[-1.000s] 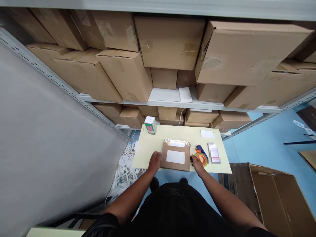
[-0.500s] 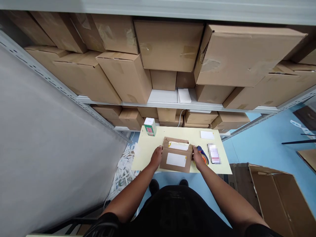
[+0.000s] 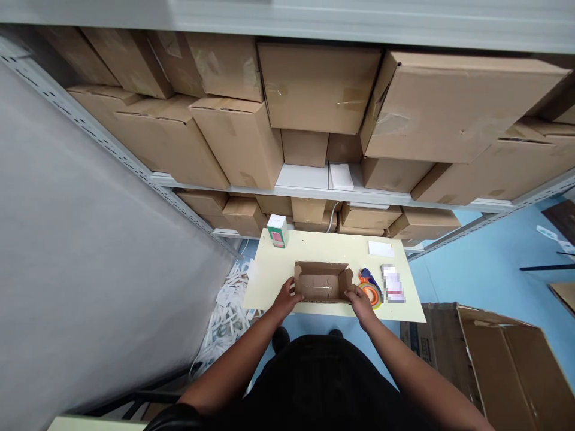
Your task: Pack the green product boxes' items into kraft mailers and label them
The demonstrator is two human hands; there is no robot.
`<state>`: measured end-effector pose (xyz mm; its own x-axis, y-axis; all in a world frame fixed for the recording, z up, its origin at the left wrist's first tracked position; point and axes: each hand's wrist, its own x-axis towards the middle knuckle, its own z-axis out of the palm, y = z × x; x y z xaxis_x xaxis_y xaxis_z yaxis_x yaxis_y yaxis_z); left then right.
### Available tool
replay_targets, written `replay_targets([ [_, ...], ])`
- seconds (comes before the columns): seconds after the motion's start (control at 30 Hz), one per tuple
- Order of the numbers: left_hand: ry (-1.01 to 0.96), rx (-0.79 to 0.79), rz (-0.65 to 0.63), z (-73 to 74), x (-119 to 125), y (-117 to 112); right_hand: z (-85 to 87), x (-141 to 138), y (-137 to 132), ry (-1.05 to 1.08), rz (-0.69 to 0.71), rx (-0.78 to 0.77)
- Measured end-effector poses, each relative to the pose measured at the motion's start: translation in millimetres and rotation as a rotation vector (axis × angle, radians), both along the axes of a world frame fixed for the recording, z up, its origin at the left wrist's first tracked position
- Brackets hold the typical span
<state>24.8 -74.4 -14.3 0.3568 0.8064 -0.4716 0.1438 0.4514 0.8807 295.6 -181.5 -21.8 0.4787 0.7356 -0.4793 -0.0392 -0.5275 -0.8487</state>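
A small open cardboard box (image 3: pixel 317 286) stands near the front edge of the pale yellow table (image 3: pixel 269 284), its inside facing up. My left hand (image 3: pixel 286 297) grips its left end, thumb over the wall. At the opposite end my right hand (image 3: pixel 359 300) holds the box in the same way. Just right of that hand lies a tape dispenser (image 3: pixel 370 289), blue and orange, with a roll of tape. A phone-like flat object (image 3: pixel 393 283), blurred out, is beyond it. A white and green carton (image 3: pixel 277 232) stands at the table's back left.
White slips or a small pad (image 3: pixel 381 248) lie at the back right of the table. Shelves ahead carry many cardboard boxes (image 3: pixel 320 87). A large open carton (image 3: pixel 498 359) stands on the floor at right. Paper scraps (image 3: pixel 229 305) are heaped at left, beside a grey wall (image 3: pixel 112 251).
The cardboard box has turned from its labelled side to its open side, which now faces me. Both hands still hold its ends. The view has shifted slightly.
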Motion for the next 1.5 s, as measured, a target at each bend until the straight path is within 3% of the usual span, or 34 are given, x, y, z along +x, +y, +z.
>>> replay_targets([
  [0.2,-0.076,-0.079,-0.047,4.9,-4,1,-11.6,2,-4,0.146,-0.066,-0.004],
  [0.43,0.121,0.182,0.086,-3.2,-9,-6,-17.0,-1,-3,0.175,-0.11,-0.012],
  [0.5,0.147,0.166,0.118,-6.2,-14,-2,-14.6,-5,-1,0.156,-0.117,-0.022],
  [0.67,0.221,0.167,0.042,-2.1,-32,12,-6.3,-19,4,0.132,-0.125,-0.015],
  [0.9,0.122,0.247,0.044,14.8,-49,23,11.9,-33,16,0.069,-0.114,0.03],
  [1.03,0.078,0.331,0.096,32.5,-45,23,31.1,-20,27,-0.05,0.01,0.017],
  [1.27,0.007,0.385,0.301,60.3,-22,-13,60.0,14,59,-0.101,0.274,0.066],
  [1.5,0.041,0.439,0.633,64.3,-13,-77,65.5,26,85,-0.056,0.468,0.096],
])
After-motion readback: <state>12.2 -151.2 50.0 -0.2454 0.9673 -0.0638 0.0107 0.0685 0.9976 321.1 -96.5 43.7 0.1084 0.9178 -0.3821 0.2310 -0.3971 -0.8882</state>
